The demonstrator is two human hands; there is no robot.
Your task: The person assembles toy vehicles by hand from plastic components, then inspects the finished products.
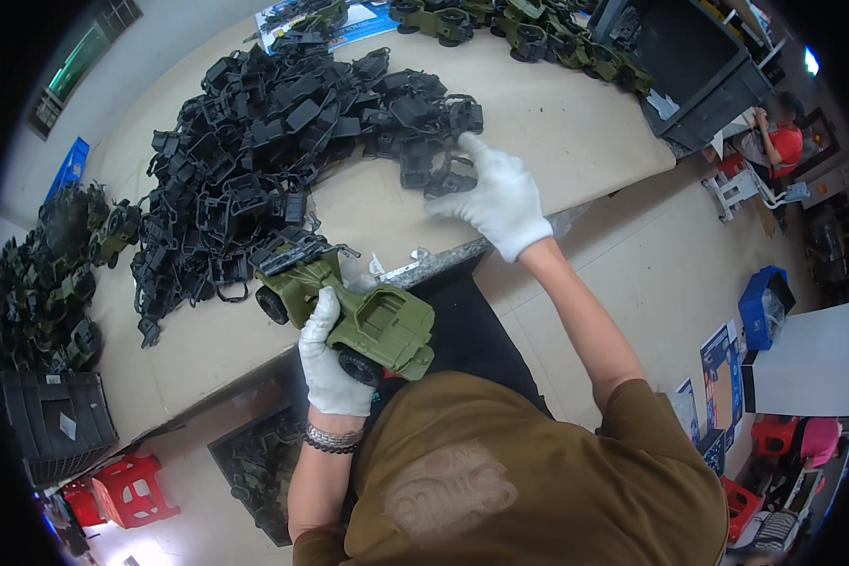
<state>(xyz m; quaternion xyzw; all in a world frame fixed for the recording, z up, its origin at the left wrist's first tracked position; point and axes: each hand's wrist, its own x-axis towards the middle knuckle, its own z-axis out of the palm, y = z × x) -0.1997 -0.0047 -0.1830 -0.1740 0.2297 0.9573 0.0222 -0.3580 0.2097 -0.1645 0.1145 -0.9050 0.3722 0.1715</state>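
Note:
My left hand (335, 368), in a white glove, is closed around a green toy jeep (382, 325) and holds it tilted at the table's near edge. Two black wheels show on it. A black part (297, 253) lies at the jeep's front end; whether it is fixed on or behind it, I cannot tell. My right hand (500, 198), also gloved in white, reaches over the table with thumb and forefinger apart. Between them is a black plastic frame piece (453, 177) at the right end of a large heap of similar black parts (264, 141). Contact there is unclear.
More green toy vehicles lie at the table's left (52, 274) and far side (538, 38). Grey crates stand at far right (703, 71) and lower left (57, 424). Red stools (132, 491) are on the floor. Other people (783, 146) sit at the right.

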